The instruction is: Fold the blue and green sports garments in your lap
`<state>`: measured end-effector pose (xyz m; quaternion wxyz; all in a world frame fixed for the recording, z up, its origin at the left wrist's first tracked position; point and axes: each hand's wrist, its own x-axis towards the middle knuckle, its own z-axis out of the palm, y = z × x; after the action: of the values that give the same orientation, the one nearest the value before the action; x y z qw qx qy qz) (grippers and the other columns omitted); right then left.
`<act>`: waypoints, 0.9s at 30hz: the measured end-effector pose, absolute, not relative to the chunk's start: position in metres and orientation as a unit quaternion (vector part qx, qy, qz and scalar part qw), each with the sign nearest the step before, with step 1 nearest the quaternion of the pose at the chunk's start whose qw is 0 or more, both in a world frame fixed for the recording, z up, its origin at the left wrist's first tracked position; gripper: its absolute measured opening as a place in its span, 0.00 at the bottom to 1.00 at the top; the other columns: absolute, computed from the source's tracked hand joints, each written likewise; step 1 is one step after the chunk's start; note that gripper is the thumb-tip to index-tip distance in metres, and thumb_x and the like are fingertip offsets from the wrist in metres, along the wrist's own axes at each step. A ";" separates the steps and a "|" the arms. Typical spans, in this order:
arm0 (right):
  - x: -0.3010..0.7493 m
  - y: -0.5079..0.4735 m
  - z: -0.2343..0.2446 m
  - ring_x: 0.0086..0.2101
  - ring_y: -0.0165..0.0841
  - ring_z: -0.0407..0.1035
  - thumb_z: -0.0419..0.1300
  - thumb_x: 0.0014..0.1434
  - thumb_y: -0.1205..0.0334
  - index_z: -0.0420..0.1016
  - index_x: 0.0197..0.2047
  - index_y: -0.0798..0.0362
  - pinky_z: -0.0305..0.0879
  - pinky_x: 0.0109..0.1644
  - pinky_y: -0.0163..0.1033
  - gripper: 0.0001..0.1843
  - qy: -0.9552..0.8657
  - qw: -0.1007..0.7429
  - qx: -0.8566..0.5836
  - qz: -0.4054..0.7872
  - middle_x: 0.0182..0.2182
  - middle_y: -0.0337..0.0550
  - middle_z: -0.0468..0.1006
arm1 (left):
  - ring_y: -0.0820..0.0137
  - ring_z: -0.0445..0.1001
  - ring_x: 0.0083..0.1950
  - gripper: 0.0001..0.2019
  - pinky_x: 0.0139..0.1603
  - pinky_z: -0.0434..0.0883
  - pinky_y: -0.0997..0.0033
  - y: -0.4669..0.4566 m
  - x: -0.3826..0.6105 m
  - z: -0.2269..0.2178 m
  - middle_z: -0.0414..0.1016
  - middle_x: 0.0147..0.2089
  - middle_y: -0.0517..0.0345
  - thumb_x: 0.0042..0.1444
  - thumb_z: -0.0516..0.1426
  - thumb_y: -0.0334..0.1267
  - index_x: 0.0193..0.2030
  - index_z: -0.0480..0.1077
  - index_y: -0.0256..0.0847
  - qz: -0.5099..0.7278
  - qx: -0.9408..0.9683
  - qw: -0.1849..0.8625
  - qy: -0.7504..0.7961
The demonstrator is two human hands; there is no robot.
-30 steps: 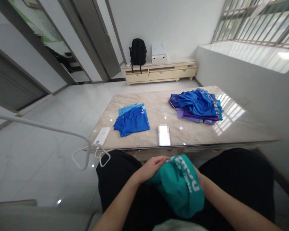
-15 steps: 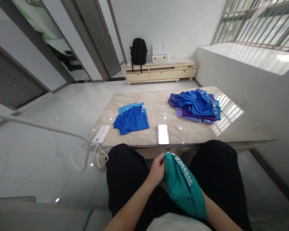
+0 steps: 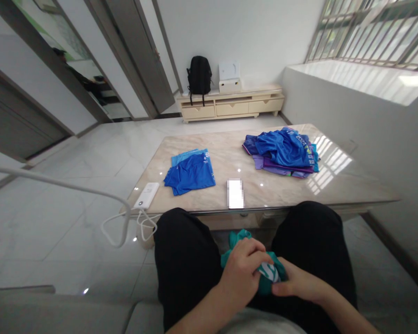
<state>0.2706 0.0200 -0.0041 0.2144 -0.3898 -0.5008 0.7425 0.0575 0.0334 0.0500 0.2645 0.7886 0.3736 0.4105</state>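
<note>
A teal garment with white lettering (image 3: pixel 242 239) is bunched up in my lap, between my black-trousered knees. My left hand (image 3: pixel 242 269) is closed over the top of it, fingers curled into the cloth. My right hand (image 3: pixel 294 285) pinches the same garment from the right side. Most of the cloth is hidden under both hands. On the marble table (image 3: pixel 351 185) ahead lie a folded blue garment (image 3: pixel 191 172) at the left and a loose pile of blue and purple clothes (image 3: pixel 284 150) at the right.
A white power bank (image 3: pixel 146 195) with a white cable (image 3: pixel 125 222) sits at the table's near left corner. A small white blurred object (image 3: pixel 235 193) lies near the front edge. A low cabinet (image 3: pixel 231 104) with a black backpack (image 3: pixel 199 75) stands at the far wall.
The teal garment hung open and long between my hands; now it is gathered into a small bundle low in my lap, with both hands closed together on it.
</note>
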 end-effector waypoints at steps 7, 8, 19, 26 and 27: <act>0.263 0.038 0.020 0.44 0.39 0.75 0.60 0.57 0.65 0.82 0.51 0.48 0.70 0.50 0.39 0.19 -0.700 0.205 -0.534 0.427 0.45 0.45 0.80 | 0.68 0.74 0.46 0.19 0.47 0.71 0.70 0.031 0.046 0.073 0.76 0.44 0.54 0.59 0.53 0.15 0.45 0.77 0.40 0.441 0.802 0.205 0.347; 0.267 0.043 0.023 0.46 0.39 0.75 0.59 0.56 0.66 0.81 0.54 0.47 0.70 0.51 0.38 0.23 -0.714 0.206 -0.544 0.390 0.47 0.45 0.79 | 0.68 0.74 0.46 0.19 0.47 0.71 0.70 0.030 0.044 0.078 0.76 0.44 0.54 0.60 0.53 0.15 0.46 0.77 0.41 0.444 0.801 0.207 0.344; 0.334 0.071 0.039 0.39 0.40 0.77 0.56 0.68 0.47 0.83 0.43 0.48 0.72 0.44 0.42 0.18 -0.709 0.210 -0.609 0.287 0.41 0.46 0.83 | 0.67 0.73 0.43 0.28 0.44 0.72 0.71 0.035 0.013 0.081 0.73 0.42 0.53 0.56 0.49 0.13 0.55 0.75 0.41 0.353 0.816 0.189 0.416; 0.250 0.050 0.030 0.64 0.42 0.65 0.59 0.67 0.57 0.73 0.67 0.45 0.58 0.71 0.49 0.25 -0.732 0.222 -0.391 0.512 0.65 0.46 0.71 | 0.71 0.72 0.43 0.16 0.45 0.71 0.74 0.015 0.020 0.085 0.75 0.43 0.55 0.67 0.53 0.23 0.54 0.76 0.42 0.322 0.867 0.230 0.304; 0.238 0.046 0.027 0.62 0.42 0.67 0.59 0.67 0.58 0.75 0.65 0.47 0.60 0.70 0.49 0.23 -0.723 0.223 -0.366 0.542 0.63 0.47 0.74 | 0.71 0.73 0.44 0.14 0.46 0.70 0.74 0.012 0.020 0.087 0.76 0.43 0.56 0.68 0.54 0.25 0.54 0.76 0.42 0.323 0.873 0.229 0.286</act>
<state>0.2376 0.0461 0.0267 0.2227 -0.3659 -0.7229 0.5421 0.0202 0.0116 0.0874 0.2289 0.8726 0.2864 0.3227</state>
